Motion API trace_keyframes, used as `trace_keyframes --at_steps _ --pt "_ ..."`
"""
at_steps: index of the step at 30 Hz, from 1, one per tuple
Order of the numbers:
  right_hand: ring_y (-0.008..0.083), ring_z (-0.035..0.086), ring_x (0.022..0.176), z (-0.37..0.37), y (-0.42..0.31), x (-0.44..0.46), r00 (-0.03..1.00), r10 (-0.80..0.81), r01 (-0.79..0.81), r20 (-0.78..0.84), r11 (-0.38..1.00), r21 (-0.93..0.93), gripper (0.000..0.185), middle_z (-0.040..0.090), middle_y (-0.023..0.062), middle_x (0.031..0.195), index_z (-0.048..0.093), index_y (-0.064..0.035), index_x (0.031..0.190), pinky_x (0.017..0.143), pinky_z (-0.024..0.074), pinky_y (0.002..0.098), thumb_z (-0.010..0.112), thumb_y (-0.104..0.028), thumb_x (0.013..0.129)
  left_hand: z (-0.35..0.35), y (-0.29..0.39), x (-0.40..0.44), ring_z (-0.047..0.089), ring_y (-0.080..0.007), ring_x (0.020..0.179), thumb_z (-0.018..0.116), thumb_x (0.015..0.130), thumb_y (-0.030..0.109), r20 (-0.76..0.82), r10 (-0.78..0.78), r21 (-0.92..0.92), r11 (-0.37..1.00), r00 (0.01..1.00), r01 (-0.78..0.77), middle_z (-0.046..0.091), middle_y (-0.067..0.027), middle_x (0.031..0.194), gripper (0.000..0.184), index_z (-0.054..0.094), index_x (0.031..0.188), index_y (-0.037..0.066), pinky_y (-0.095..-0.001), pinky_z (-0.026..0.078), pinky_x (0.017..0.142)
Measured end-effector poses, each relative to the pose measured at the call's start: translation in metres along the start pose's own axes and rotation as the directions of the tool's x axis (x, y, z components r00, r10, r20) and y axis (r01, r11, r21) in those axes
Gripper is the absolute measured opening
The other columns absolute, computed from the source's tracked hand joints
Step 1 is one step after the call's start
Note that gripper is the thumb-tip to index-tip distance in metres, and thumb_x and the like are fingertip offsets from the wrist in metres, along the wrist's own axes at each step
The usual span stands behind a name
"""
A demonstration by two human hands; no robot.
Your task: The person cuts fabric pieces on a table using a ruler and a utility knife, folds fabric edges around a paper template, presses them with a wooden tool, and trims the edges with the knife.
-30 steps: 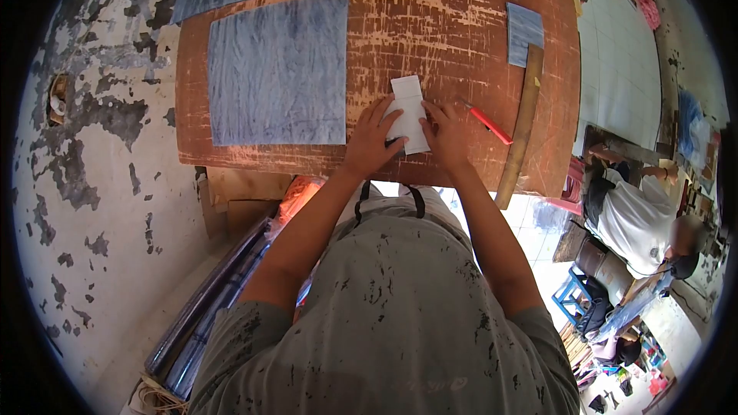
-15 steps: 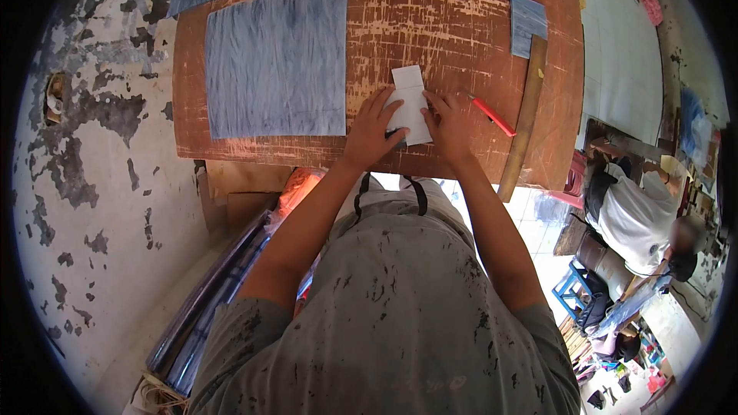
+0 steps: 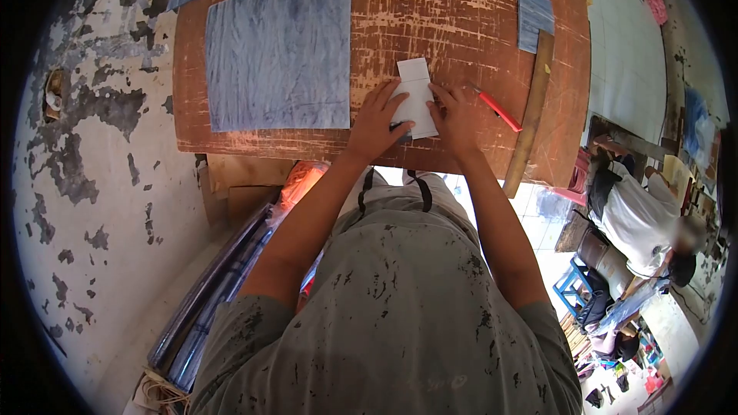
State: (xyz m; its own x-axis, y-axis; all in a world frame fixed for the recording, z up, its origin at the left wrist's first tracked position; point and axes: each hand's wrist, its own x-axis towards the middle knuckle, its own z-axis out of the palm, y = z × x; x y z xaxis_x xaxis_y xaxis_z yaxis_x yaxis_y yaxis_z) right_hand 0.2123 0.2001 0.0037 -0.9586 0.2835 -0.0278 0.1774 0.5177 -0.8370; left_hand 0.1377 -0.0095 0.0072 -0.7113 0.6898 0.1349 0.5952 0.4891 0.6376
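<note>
A white rectangular piece (image 3: 417,100), like paper or sheet backing with a crease line across its upper part, lies on the worn brown table (image 3: 453,23). My left hand (image 3: 373,123) rests on its left edge, fingers spread and thumb stretched out near the lower end. On the right edge, my right hand (image 3: 455,119) touches the piece with its fingers apart. A dark bluish bit shows by the lower left corner, under my left thumb; what it belongs to is hidden. Just right of my right hand lies a red cutter knife (image 3: 501,111).
Grey-blue streaked sheets (image 3: 280,54) lie on the left of the table. A small matching piece (image 3: 534,19) and a long wooden strip (image 3: 530,115) lie at the right; the strip overhangs the near edge. Wrapped rolls (image 3: 211,300) lean below left. Another person (image 3: 634,211) is at far right.
The view has shifted slightly, so the table's things appear a little higher and further right. Both hands stay on the white piece with little visible movement.
</note>
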Motion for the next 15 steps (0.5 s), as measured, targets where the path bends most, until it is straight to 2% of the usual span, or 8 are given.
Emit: trace_keyframes --at_steps 2,6,11,15 --pt "0.0308 0.066 0.095 0.0 0.001 0.0 1.0 0.0 0.0 0.0 1.0 -0.015 0.04 0.063 0.014 0.115 0.069 -0.0071 0.137 0.084 0.0552 0.0404 0.074 -0.012 0.098 0.001 -0.001 0.0 0.041 -0.0418 0.152 0.081 0.093 0.041 -0.007 -0.003 -0.011 1.0 1.0 0.003 0.045 -0.0149 0.165 0.062 0.064 0.142 0.008 -0.0536 0.038 0.124" --pt "0.0312 0.066 0.094 -0.002 -0.003 0.0 1.0 0.027 -0.026 0.011 0.998 -0.064 0.039 0.064 0.0139 0.114 0.069 -0.0071 0.136 0.084 0.0553 0.0413 0.074 -0.012 0.097 -0.005 -0.006 -0.001 0.041 -0.0405 0.152 0.079 0.095 0.036 -0.01 0.024 -0.006 1.0 1.0 -0.024 0.047 -0.0144 0.164 0.057 0.064 0.142 0.008 -0.0522 0.039 0.123" --pt "0.0314 0.067 0.096 0.0 0.002 0.002 1.0 -0.024 0.024 -0.01 0.998 -0.055 0.04 0.065 0.0134 0.118 0.07 -0.0078 0.136 0.084 0.0558 0.0415 0.074 -0.012 0.097 -0.017 -0.021 0.005 0.052 -0.0381 0.144 0.075 0.094 0.015 0.049 0.038 -0.103 0.994 0.998 -0.033 0.054 -0.0156 0.157 0.047 0.064 0.139 0.003 -0.0473 0.046 0.12" --pt "0.0309 0.067 0.097 -0.002 -0.003 0.001 1.0 0.0 0.0 0.0 0.997 -0.081 0.04 0.065 0.0127 0.122 0.069 -0.0077 0.137 0.086 0.0564 0.041 0.074 -0.012 0.097 -0.02 -0.027 0.008 0.055 -0.0351 0.143 0.076 0.094 0.012 0.062 0.069 -0.094 0.994 0.996 -0.063 0.057 -0.0126 0.156 0.046 0.066 0.138 0.004 -0.0443 0.049 0.118"
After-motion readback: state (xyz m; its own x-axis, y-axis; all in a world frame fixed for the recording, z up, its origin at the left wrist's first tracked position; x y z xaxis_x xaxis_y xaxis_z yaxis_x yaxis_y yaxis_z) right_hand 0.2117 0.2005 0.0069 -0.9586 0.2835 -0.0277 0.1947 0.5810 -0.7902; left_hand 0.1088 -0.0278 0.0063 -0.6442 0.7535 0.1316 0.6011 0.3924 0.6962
